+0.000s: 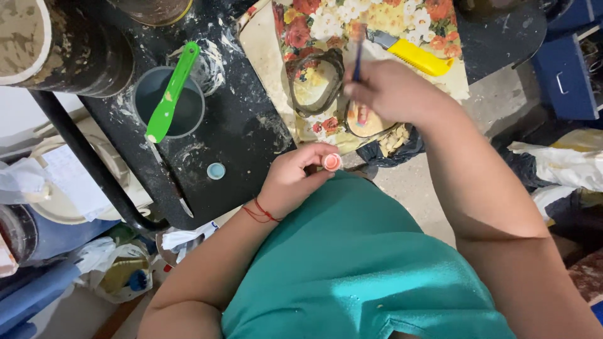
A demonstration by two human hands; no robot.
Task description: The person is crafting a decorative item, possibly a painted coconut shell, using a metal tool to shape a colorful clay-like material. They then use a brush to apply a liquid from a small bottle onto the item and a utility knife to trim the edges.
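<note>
Head view, looking down at a paint-spattered black table [251, 135].

Left hand [292, 179]: fingers closed round a small pot [331, 162] of orange-pink paint, held open at the table edge, above the green lap.

Right hand [392, 91]: fingers pinched on a blue-handled brush [357, 56], held upright over a flowered cloth [352, 25]; the hand is blurred and the bristle end is hidden behind it.

Under the right hand: a small oval piece [364, 120], partly coloured pink, resting on the cloth. Just beside it, a dark oval ring [314, 81].

Also on the cloth: a yellow-handled tool [418, 58], well apart from the hands.

On bare table: grey cup [169, 103] with a green spatula [171, 93] laid across its rim; a small blue cap [216, 171] near the left hand.

Progress, as a judgement: painting of the oval piece looks begun, not finished; some colour is on, part of the surface appears bare, and the paint pot is uncapped.
</note>
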